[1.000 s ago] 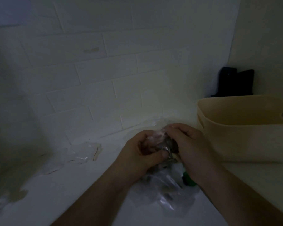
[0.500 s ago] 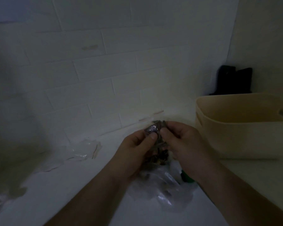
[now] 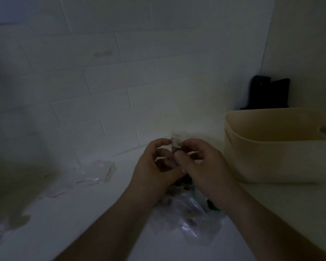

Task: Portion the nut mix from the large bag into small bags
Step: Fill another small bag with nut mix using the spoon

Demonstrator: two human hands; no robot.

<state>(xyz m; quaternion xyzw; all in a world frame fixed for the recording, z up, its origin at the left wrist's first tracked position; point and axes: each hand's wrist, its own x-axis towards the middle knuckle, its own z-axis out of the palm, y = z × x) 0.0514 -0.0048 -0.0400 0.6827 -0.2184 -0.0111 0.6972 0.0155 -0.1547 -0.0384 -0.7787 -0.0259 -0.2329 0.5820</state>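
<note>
A small clear bag (image 3: pixel 177 143) holding dark nut mix is raised above the white counter (image 3: pixel 83 213), pinched between the two hands near the picture's centre. The left hand (image 3: pixel 154 172) curls its fingers against the bag's left side; the right hand (image 3: pixel 203 166) pinches it from the right, thumb forward, so the hands meet on the one bag. Directly beneath them lies one large crumpled transparent bag (image 3: pixel 188 221), with dark nut pieces dimly visible in it and a green patch at its right edge. Empty clear small bags (image 3: pixel 94 172) lie flat at left; their count cannot be told in the dim light. One beige plastic tub (image 3: pixel 271 161) stands at right, its contents hidden.
</note>
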